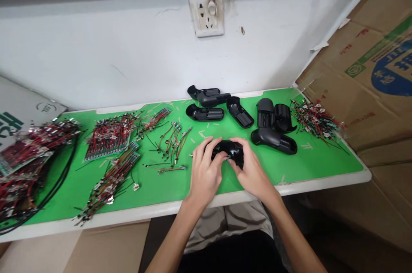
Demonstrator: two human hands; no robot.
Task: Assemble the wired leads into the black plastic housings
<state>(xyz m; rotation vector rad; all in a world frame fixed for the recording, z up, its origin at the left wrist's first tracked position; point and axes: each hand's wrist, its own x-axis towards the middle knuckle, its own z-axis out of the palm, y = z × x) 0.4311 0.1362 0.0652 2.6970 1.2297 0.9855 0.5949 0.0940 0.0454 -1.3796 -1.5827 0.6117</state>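
Note:
A glossy black plastic housing (236, 147) sits between my hands above the front of the green mat. My left hand (207, 170) grips its left side, fingers curled over the far edge and thumb reaching into the hollow. On the other side my right hand (251, 168) is closed around the housing, its thumb pressing inside too. A tiny green piece (229, 157) shows at the thumb tips; its exact kind is hard to make out. Left of my hands lie loose small circuit boards with red and black wires (175, 140).
More black housings (206, 113) lie near the wall, and others (273, 140) to the right. Wired board bundles (111, 135) cover the left side; a wire heap (317, 120) lies far right. A cardboard box (363, 75) bounds the right. A socket (207, 15) is on the wall.

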